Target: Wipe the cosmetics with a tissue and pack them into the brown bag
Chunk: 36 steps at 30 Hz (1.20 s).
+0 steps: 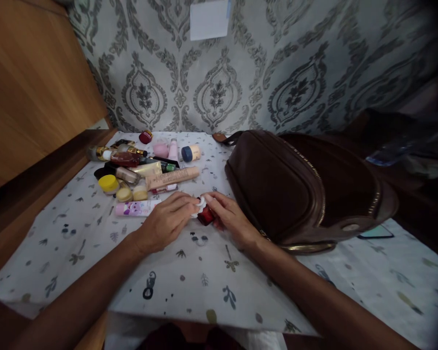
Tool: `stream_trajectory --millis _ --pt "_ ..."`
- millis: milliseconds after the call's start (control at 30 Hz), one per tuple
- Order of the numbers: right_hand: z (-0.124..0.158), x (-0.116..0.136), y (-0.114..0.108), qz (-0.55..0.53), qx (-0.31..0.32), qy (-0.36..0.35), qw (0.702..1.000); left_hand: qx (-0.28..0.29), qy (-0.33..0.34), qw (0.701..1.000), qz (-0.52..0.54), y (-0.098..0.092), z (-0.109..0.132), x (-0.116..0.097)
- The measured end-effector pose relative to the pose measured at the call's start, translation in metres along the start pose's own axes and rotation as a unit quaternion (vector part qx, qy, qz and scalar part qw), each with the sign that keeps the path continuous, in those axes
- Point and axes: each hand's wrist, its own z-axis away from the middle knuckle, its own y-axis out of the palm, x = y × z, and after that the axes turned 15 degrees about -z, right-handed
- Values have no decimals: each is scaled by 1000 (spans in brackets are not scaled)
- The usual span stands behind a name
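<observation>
Both hands meet over the near middle of the cloth-covered table. My right hand (pixel 229 214) is closed on a small dark red container (pixel 206 216), with thumb and fingers at its upper right side. My left hand (pixel 168 219) has its fingers bent over a white, wavy-edged piece (pixel 200 207) at the container's top left; whether this is a cloth or a lid I cannot make out. Just beyond my left hand lies a pink and purple tube (pixel 133 208). A long beige tube (pixel 172 178) rests behind it, touching other cosmetics.
Several cosmetics, including a yellow-lidded jar (pixel 109 183) and a blue-capped bottle (pixel 191 153), lie at the back left. A brown leather bag (pixel 273 180) stands on the right, close to my right forearm. Behind the table hangs a patterned curtain (pixel 219 92); a wooden panel (pixel 40 73) borders the left.
</observation>
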Motion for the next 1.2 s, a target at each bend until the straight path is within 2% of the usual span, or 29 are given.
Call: stream_trajectory --millis 133,267,433,600,800,1000,1200 --pt "1 3 2 -58 -8 42 997 -23 -45 999 3 3 1 2" --pt "1 7 3 -102 -10 79 992 -34 -129 991 28 6 1 5" --pt "1 3 1 -73 -16 46 996 -26 -190 979 68 8 1 5" --pt "0 0 1 -41 -12 16 999 -26 -162 983 85 8 2 3" --pt "-1 2 1 -23 -13 10 1000 -16 -53 997 54 5 0 -2" --pt "-2 0 0 -31 -2 1 1000 2 15 999 50 4 -1 -9" --pt "-1 6 0 -72 -7 52 996 -24 -11 999 25 4 0 -8"
